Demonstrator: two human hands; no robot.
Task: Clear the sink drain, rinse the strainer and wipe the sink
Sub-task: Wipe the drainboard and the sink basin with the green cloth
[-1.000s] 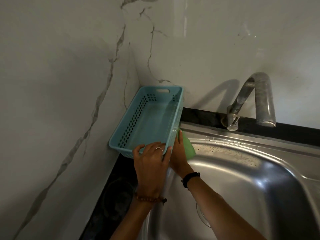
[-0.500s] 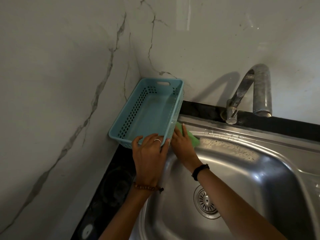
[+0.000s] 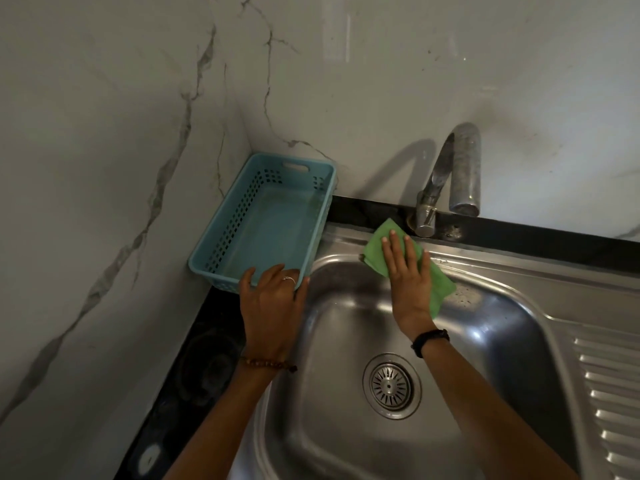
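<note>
At the steel sink (image 3: 519, 278), the right hand (image 3: 408, 275) presses a green cloth (image 3: 384, 247) flat-fingered on its back rim below the tap (image 3: 450, 181), wiping, while the left hand (image 3: 270, 299) grips the blue basket (image 3: 270, 223) beside it, seemingly holding it clear; the strainer (image 3: 391, 385) sits in the basin.

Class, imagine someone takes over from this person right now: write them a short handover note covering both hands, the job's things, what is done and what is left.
Left hand: grips the near rim of the blue basket at the sink's left corner.
Right hand: fingers straight, pressing the green cloth flat on the sink back rim, just in front of the tap.
Strainer: seated in the drain, looks free of debris.
Done, judging by this: drain and strainer.
Left: finish wiping the rim, where specks show right of the cloth, then the basin.
</note>
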